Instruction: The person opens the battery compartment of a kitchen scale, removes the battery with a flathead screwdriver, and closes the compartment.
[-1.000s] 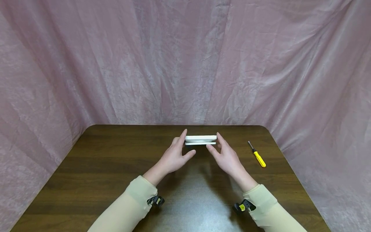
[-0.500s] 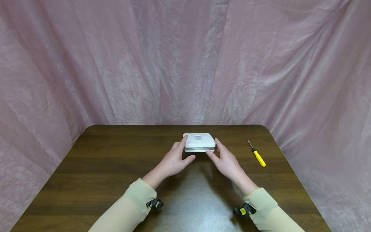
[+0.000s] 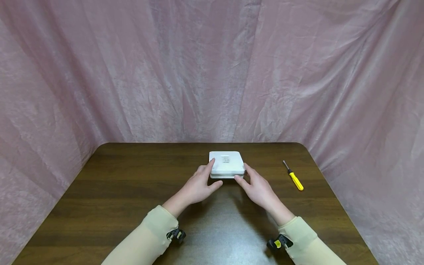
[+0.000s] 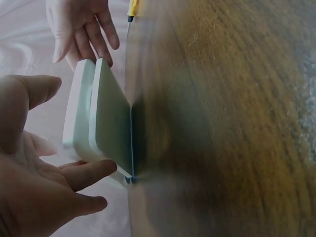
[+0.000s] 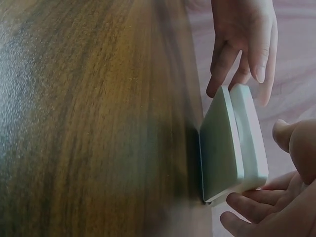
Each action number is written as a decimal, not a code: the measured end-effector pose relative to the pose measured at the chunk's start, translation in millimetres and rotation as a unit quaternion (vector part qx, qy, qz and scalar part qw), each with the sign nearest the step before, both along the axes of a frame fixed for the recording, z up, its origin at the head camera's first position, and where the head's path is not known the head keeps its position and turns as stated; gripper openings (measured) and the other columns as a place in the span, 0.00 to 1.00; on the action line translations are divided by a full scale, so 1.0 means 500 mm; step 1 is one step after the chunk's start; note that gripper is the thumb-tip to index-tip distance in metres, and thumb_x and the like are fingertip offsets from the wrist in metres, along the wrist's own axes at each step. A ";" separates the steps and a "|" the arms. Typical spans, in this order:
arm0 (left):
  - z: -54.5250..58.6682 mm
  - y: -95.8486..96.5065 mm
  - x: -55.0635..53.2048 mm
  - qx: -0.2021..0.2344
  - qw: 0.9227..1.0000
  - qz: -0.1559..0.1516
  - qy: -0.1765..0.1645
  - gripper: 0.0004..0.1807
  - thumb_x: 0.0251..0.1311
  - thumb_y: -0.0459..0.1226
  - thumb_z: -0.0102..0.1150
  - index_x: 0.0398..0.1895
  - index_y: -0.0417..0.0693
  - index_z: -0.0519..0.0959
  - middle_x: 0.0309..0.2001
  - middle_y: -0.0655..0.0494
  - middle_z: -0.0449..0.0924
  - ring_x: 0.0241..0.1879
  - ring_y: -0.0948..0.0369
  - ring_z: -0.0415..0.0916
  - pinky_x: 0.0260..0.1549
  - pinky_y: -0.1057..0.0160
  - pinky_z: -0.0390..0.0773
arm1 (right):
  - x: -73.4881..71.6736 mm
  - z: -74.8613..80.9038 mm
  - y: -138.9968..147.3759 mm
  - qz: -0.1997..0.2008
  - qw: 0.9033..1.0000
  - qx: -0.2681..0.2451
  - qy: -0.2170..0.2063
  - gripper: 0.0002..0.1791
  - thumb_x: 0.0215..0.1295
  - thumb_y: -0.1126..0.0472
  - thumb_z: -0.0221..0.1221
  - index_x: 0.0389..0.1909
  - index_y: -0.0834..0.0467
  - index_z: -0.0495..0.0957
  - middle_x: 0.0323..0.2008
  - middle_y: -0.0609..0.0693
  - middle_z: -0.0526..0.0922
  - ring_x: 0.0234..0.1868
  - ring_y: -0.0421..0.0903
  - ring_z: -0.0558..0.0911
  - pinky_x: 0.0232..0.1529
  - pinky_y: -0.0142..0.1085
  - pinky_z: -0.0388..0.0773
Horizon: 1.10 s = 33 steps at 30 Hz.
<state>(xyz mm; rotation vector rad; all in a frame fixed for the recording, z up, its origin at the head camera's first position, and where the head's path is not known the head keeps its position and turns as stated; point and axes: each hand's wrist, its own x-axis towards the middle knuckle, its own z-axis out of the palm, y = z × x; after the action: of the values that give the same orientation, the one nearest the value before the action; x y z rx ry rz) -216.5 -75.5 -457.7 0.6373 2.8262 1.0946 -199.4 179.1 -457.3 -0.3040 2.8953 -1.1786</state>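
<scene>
A flat white square box [image 3: 226, 161] with a small printed label on its upper face lies between my two hands. A recessed gap along its sides splits it into two layers. Its near edge is raised, while the far edge is down at the table, as the left wrist view of the box [image 4: 111, 116] shows. My left hand [image 3: 198, 186] has its fingertips at the left side and lower corner, thumb apart. At the right side, fingertips of my right hand [image 3: 256, 184] touch the box [image 5: 222, 143], its thumb off the surface in the right wrist view.
To the right lies a screwdriver [image 3: 293, 176] with a yellow handle, its tip pointing away. The brown wooden table [image 3: 132, 184] ends at a back edge in front of a pink curtain [image 3: 205, 73].
The box has tipped from edge-on, so its labelled upper face now shows, and its near edge has come lower and toward me. Both hands have followed it slightly; the screwdriver has stayed put.
</scene>
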 end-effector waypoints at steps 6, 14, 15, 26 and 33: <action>0.000 -0.001 0.004 -0.008 1.000 -0.004 -0.006 0.49 0.77 0.49 0.68 0.90 0.42 0.53 0.75 0.32 0.69 0.72 0.42 0.72 0.69 0.40 0.74 | 0.002 -0.004 -0.001 0.000 1.000 0.006 -0.008 0.44 0.86 0.42 0.58 0.85 0.69 0.58 0.82 0.67 0.65 0.82 0.64 0.66 0.79 0.63 0.63; -0.009 -0.001 0.007 -0.021 1.000 -0.010 -0.011 0.49 0.76 0.48 0.70 0.90 0.41 0.54 0.74 0.32 0.71 0.73 0.40 0.72 0.70 0.39 0.73 | 0.006 -0.012 0.000 0.002 1.000 0.020 -0.018 0.42 0.86 0.45 0.59 0.85 0.70 0.60 0.81 0.68 0.67 0.81 0.65 0.67 0.78 0.63 0.64; -0.010 -0.001 0.008 -0.023 1.000 -0.012 -0.013 0.49 0.76 0.48 0.70 0.90 0.41 0.54 0.74 0.32 0.72 0.73 0.40 0.72 0.71 0.39 0.73 | 0.006 -0.013 0.000 0.003 1.000 0.021 -0.018 0.42 0.86 0.45 0.59 0.85 0.70 0.60 0.81 0.68 0.67 0.81 0.65 0.67 0.78 0.63 0.65; -0.019 -0.001 0.012 -0.049 0.998 -0.015 -0.034 0.49 0.77 0.50 0.68 0.90 0.43 0.54 0.75 0.32 0.71 0.75 0.37 0.69 0.72 0.38 0.71 | 0.009 -0.028 0.002 0.009 0.999 0.036 -0.020 0.41 0.85 0.46 0.60 0.84 0.69 0.62 0.79 0.68 0.70 0.79 0.66 0.70 0.77 0.63 0.66; -0.017 -0.002 0.012 -0.055 0.998 -0.014 -0.029 0.49 0.77 0.51 0.67 0.90 0.43 0.55 0.75 0.32 0.71 0.74 0.36 0.69 0.72 0.37 0.71 | 0.009 -0.032 0.004 0.016 0.999 0.047 -0.014 0.42 0.85 0.44 0.60 0.84 0.68 0.62 0.79 0.68 0.70 0.79 0.66 0.71 0.76 0.63 0.67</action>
<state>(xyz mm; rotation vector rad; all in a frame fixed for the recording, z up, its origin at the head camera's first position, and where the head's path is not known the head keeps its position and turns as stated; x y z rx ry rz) -210.3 -76.7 -466.1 0.6237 2.7950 0.9305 -194.9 181.0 -473.2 -0.3289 2.8986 -1.0297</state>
